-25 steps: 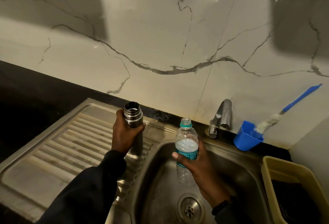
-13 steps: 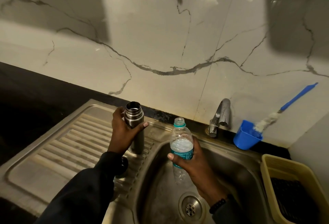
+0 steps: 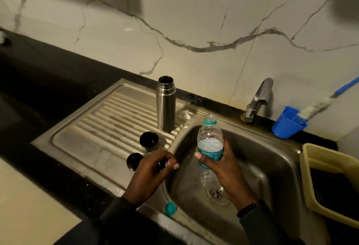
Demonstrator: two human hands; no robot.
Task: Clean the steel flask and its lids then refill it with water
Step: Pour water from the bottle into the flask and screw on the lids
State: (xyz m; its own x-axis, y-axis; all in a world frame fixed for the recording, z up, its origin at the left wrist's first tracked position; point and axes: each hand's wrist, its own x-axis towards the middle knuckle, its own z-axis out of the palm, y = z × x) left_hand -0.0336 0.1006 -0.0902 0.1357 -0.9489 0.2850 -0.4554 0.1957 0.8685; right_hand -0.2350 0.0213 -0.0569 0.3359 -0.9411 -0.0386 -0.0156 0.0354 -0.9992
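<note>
**Inspector A:** Location of the task item?

**Inspector B:** The cylindrical brushed-steel flask [image 3: 166, 104] is recorded upright and uncapped on the ribbed steel draining board [image 3: 108, 126], at its far right end beside the sink basin [image 3: 272, 159]. It is touched by neither hand. 2 dark round lids [image 3: 149, 141] are noted near it on the board.

**Inspector A:** Grip state?

**Inspector B:** The left hand [image 3: 151, 174] is curled around a small dark object, partly hidden; what it is cannot be confirmed. The right hand [image 3: 219, 165] is clamped around the clear plastic water bottle [image 3: 209, 143] at its teal label, held upright over the basin, uncapped and part full. A teal cap [image 3: 170, 208] lies on the near sink rim.

**Inspector A:** Handling assessment?

**Inspector B:** The flask is judged rigid and, being empty, fairly light; the smooth wall is likely slippery when wet. A full wrap at mid-body is advised. The bottle is judged thin and easily squeezed.

**Inspector A:** Legible markings?

**Inspector B:** Print is present on the teal label, but too small to be read. No brand is seen on the flask.
</note>
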